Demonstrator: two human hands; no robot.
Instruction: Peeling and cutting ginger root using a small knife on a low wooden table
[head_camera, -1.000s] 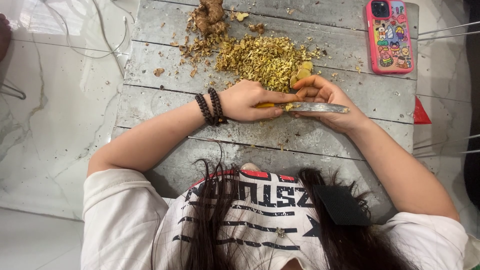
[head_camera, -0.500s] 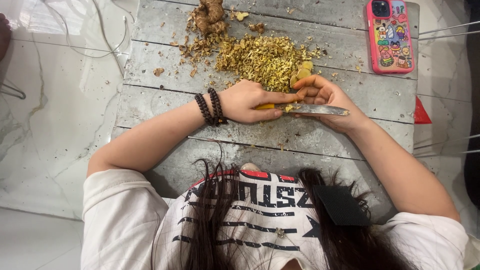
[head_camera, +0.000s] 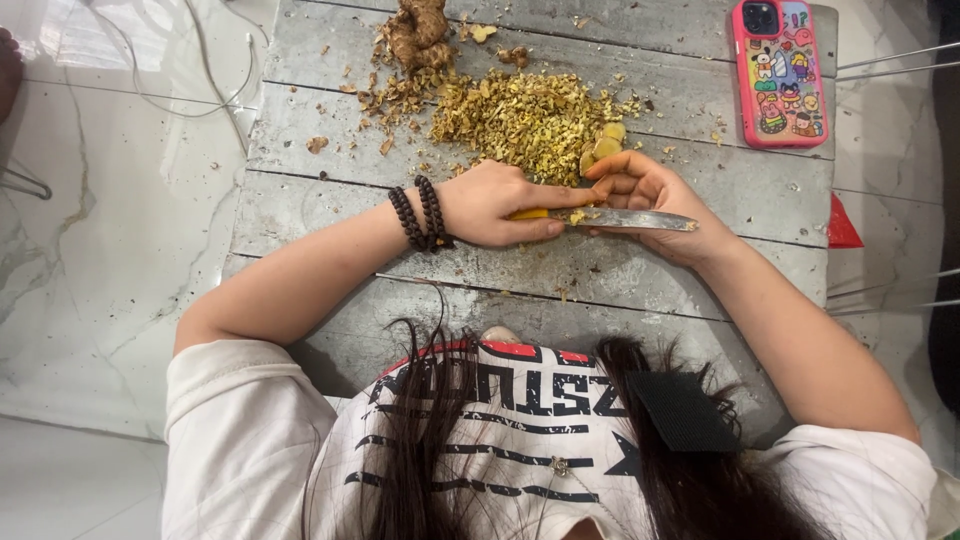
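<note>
My left hand (head_camera: 492, 203), with dark bead bracelets (head_camera: 420, 214) on its wrist, is closed around the yellow handle of a knife (head_camera: 630, 218). The blade points right and lies across the fingers of my right hand (head_camera: 655, 190). That hand is cupped under the blade, fingers curled; whether it holds a piece is hidden. Yellow root slices (head_camera: 604, 148) lie just beyond its fingertips. Behind both hands is a pile of finely chopped yellow-brown bits (head_camera: 520, 115). A knobbly whole root (head_camera: 415, 35) sits at the far edge of the grey plank table (head_camera: 330, 200).
A pink phone (head_camera: 780, 70) with a cartoon case lies at the table's far right corner. A red object (head_camera: 842, 228) pokes out past the right edge. White cables (head_camera: 205, 70) trail over the marble floor on the left. Peel scraps are scattered around the root.
Both hands stay almost where they were. The knife blade has shifted very slightly down and to the right against my right hand.
</note>
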